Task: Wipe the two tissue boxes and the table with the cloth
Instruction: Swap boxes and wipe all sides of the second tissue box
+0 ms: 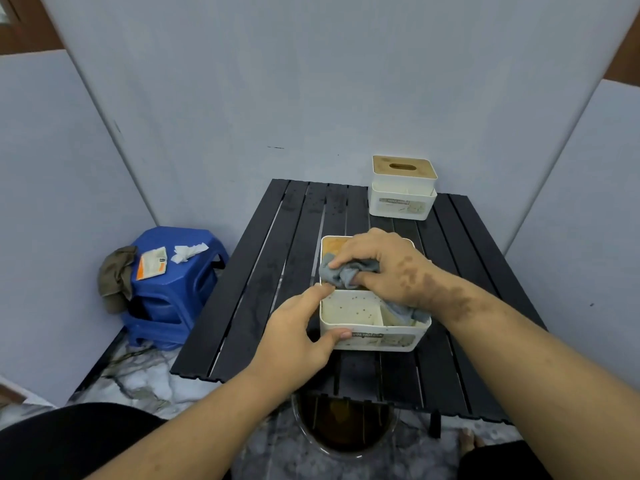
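Note:
A white tissue box [360, 315] with a speckled front tray and a wooden lid stands in the middle of the black slatted table [263, 271]. My left hand [298, 336] grips its left front corner, thumb on the front wall. My right hand [384, 265] holds a bunched grey cloth [341, 271] on the box's lid, and the cloth's tail hangs into the right tray compartment. A second white tissue box [401, 188] with a wooden slotted lid stands at the table's far right edge.
A blue plastic stool [173, 289] stands left of the table with a packet, a crumpled tissue and an olive rag on it. A dark bucket [344, 427] sits on the floor under the table's near edge. Grey panels wall in the space.

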